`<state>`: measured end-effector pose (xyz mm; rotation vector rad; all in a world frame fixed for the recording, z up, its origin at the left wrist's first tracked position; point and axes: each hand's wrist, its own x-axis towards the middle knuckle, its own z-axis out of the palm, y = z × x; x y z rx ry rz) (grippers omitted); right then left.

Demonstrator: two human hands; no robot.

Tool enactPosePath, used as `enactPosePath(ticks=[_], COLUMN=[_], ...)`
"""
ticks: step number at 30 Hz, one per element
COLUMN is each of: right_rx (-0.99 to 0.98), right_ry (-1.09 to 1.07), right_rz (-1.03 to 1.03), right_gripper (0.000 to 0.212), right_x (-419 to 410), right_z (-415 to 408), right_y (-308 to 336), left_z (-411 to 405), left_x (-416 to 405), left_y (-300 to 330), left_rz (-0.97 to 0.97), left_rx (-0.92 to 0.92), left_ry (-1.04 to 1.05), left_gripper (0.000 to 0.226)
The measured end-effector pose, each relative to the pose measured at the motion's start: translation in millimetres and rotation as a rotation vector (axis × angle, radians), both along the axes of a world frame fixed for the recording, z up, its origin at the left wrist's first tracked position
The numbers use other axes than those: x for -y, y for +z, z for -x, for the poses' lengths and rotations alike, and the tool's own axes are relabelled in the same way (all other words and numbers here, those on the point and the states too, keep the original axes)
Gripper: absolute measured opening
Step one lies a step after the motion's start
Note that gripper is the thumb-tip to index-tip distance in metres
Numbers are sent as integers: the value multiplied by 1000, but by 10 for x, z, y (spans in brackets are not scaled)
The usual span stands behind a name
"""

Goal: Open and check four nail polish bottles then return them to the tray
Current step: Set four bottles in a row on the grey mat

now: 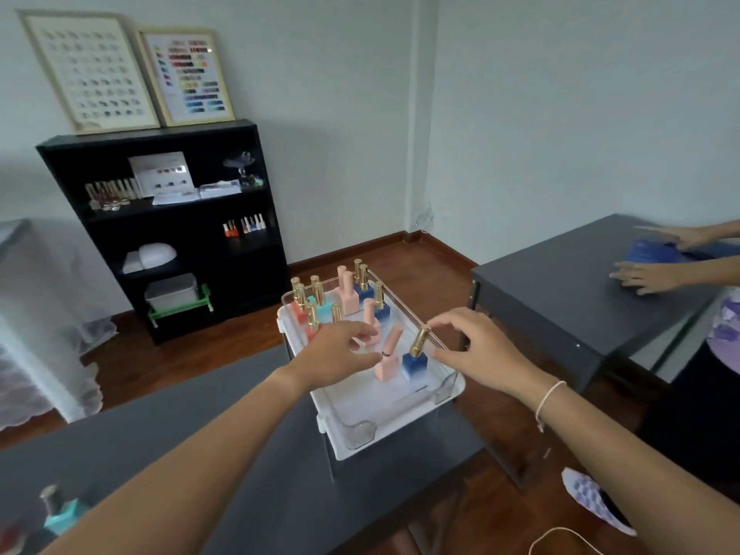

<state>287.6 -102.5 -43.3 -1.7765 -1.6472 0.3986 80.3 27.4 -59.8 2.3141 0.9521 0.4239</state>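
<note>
A clear tray (pixel 446 388) on a white cart holds several nail polish bottles in pink, blue, teal and coral, most with gold caps. At its near end a blue bottle (pixel 414 364) with a gold cap leans left. My right hand (pixel 476 350) pinches it, forefinger on the cap top and thumb by the neck. A tilted pink bottle (pixel 386 364) stands just left of it. My left hand (pixel 340 352) hovers over the tray's left side, fingers spread, the thumb tip beside the pink bottle and the fingertips by another pink bottle (pixel 371 323).
A grey table (pixel 200 434) lies under my left arm, with a teal bottle (pixel 60 514) at its near left corner. Another person's hands (pixel 644 276) handle a blue object on a second grey table (pixel 560 298) to the right. A black shelf (pixel 168 234) stands against the wall.
</note>
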Motion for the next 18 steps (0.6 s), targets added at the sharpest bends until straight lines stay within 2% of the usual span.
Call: enactPosePath(ticks=[3, 6, 9, 14, 18], right_rx=[-9, -40, -17, 120, 181], right_ry=[-4, -30, 5, 66, 100], right_rz=[43, -3, 28, 166, 242], right_gripper=[43, 52, 50, 55, 42], right_x=[-58, -126, -194, -295, -341], right_z=[-36, -48, -67, -84, -114], right_y=[-69, -114, -180, -241, -229], left_z=[-105, -189, -237, -335, -357], left_x=[6, 12, 9, 20, 38], left_y=[-105, -165, -191, -220, -233], left_rz=[20, 43, 54, 80, 83], left_rx=[-88, -126, -150, -175, -172], left_ry=[22, 55, 68, 74, 77], left_gripper=[41, 40, 40, 23, 16])
